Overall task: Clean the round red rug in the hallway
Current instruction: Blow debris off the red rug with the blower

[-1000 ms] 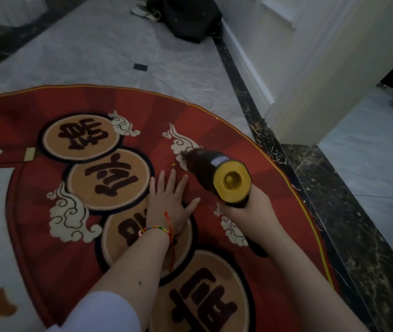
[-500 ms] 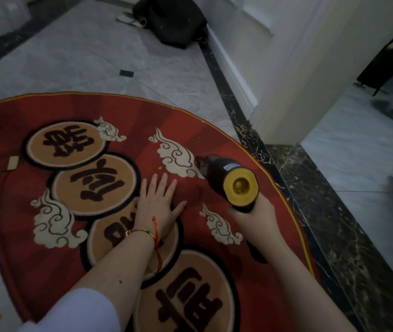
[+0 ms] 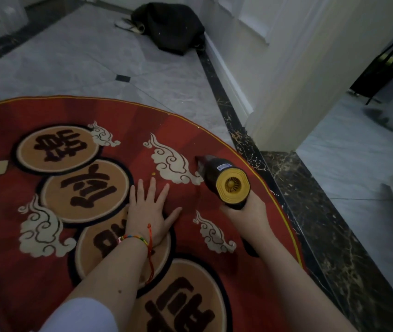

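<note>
Seemingly mid-vacuuming: the round red patterned rug [image 3: 47, 271] lies on the grey marble floor [image 3: 82, 56]. Left hand [image 3: 151, 213] presses it, fingers spread; right hand [image 3: 245, 212] grips the black-and-yellow handheld vacuum [image 3: 221, 178] near the rug's right edge. Next, the yellow crumb [image 3: 153, 173] needs the nozzle.

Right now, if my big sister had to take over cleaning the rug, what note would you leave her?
Left hand: flat on the red rug, fingers spread, holding nothing.
Right hand: gripping the handheld vacuum, its nozzle down on the rug beside a white cloud pattern, near the rug's right edge.
Done: cannot tell how much has been covered.
Left: a small yellow crumb lies just beyond the left fingertips; probably get that next, then the rest of the rug.
</note>
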The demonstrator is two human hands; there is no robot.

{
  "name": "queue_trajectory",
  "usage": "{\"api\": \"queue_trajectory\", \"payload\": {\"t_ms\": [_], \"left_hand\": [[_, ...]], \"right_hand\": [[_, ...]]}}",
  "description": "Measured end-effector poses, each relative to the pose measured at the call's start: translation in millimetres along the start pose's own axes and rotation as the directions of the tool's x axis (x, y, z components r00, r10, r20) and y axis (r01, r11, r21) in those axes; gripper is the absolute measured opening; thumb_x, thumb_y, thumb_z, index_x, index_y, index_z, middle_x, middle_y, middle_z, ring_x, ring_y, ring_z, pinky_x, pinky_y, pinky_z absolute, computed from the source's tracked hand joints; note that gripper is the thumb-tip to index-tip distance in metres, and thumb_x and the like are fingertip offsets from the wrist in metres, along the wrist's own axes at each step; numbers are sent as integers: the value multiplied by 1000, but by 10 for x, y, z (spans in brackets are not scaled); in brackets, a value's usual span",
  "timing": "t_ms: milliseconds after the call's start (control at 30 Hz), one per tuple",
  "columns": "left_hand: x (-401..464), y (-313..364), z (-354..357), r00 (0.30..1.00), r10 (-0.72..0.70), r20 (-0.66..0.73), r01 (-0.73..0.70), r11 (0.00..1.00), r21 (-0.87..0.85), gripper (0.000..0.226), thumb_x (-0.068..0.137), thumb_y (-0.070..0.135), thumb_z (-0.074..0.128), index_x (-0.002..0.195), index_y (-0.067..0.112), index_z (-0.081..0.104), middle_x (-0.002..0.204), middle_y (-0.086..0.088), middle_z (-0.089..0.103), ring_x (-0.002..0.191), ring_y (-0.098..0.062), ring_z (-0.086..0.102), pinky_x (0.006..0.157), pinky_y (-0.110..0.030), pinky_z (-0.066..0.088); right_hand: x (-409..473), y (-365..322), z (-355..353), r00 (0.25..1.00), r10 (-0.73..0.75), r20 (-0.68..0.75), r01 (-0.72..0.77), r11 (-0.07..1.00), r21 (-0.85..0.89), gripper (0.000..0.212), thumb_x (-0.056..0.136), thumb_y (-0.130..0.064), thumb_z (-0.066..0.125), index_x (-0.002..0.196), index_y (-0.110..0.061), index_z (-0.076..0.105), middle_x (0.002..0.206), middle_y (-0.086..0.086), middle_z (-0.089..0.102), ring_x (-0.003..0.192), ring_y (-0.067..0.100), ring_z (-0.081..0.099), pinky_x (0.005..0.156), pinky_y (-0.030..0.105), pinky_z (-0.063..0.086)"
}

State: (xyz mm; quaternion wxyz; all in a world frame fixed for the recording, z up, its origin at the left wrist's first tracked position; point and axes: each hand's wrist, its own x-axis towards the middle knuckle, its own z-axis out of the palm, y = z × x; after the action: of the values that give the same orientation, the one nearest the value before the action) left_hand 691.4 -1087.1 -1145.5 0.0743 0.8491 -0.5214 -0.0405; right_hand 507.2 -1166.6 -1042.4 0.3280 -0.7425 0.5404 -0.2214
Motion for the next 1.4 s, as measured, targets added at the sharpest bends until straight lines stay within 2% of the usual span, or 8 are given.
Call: {"api": "queue_trajectory", "payload": {"t_ms": [200, 367, 600, 700, 867, 1000, 1200, 1400], "left_hand": [[20, -1, -2, 998, 55, 10, -56, 996, 73, 98, 67, 77, -20, 152, 31, -5, 160, -9, -5, 144, -38, -7, 117, -50, -8], [31, 4, 19, 999, 44, 12, -44, 999, 28, 96, 67, 78, -19, 151, 34, -5, 160, -8, -4, 145, -36, -7, 117, -51, -6], [-5, 3, -10, 996, -90, -19, 89, 995, -44, 99, 71, 79, -11, 153, 24, 2, 160, -8, 2, 146, -32, -5, 117, -51, -8], [-10, 3, -9, 991, -133, -21, 132, 991, -33, 104, 70, 77, -14, 153, 17, 4, 160, -10, 4, 146, -33, -2, 117, -51, -6], [20, -22, 0, 993, -115, 32, 117, 992, -51, 109, 65, 79, -19, 153, 17, -2, 160, -11, -4, 145, -33, -9, 117, -50, -7], [22, -36, -3, 994, -106, 40, 108, 992, -58, 104, 69, 78, -16, 153, 17, -2, 160, -11, -5, 145, -33, -11, 117, -50, -7], [29, -24, -15, 994, -104, 45, 105, 994, -27, 101, 73, 79, -12, 152, 16, -5, 159, -12, -8, 145, -34, -13, 117, -52, -8], [11, -19, -21, 994, -103, 25, 102, 994, 27, 94, 82, 77, 1, 152, 15, -5, 159, -12, -6, 145, -35, -12, 116, -53, -6]], "right_hand": [[516, -167, 203, 1000, 3, -21, -2, 998, 62, 34, 73, -22, 71, 104, -23, 59, 95, -4, 61, 93, 17, 57, 72, 26, 39], [692, -202, 236, 1000, 15, -17, -15, 999, 43, 37, 74, -21, 72, 108, -21, 59, 100, -1, 62, 99, 20, 58, 74, 26, 38], [131, -96, 0, 984, -139, 115, 142, 990, -19, 27, 73, -14, 71, 73, -29, 48, 71, -11, 56, 66, 4, 52, 50, 10, 33], [-13, -167, 42, 958, -220, 182, 224, 974, -7, 24, 73, -18, 73, 79, -31, 55, 76, -14, 61, 71, -2, 57, 53, 8, 38], [215, -500, 424, 951, -236, 198, 239, 971, 10, 27, 70, -22, 70, 69, -35, 47, 70, -15, 55, 72, 7, 55, 62, 23, 38], [376, -658, 614, 955, -228, 189, 220, 974, 60, 24, 73, -20, 70, 79, -32, 50, 72, -17, 53, 78, 11, 54, 56, 20, 36], [288, -505, 497, 943, -254, 217, 261, 965, 0, 25, 71, -17, 67, 71, -32, 47, 70, -12, 55, 69, 9, 54, 52, 20, 35], [600, -772, 754, 946, -240, 217, 235, 971, 46, 22, 72, -22, 71, 87, -26, 55, 82, -7, 59, 87, 17, 59, 67, 27, 43]]}}
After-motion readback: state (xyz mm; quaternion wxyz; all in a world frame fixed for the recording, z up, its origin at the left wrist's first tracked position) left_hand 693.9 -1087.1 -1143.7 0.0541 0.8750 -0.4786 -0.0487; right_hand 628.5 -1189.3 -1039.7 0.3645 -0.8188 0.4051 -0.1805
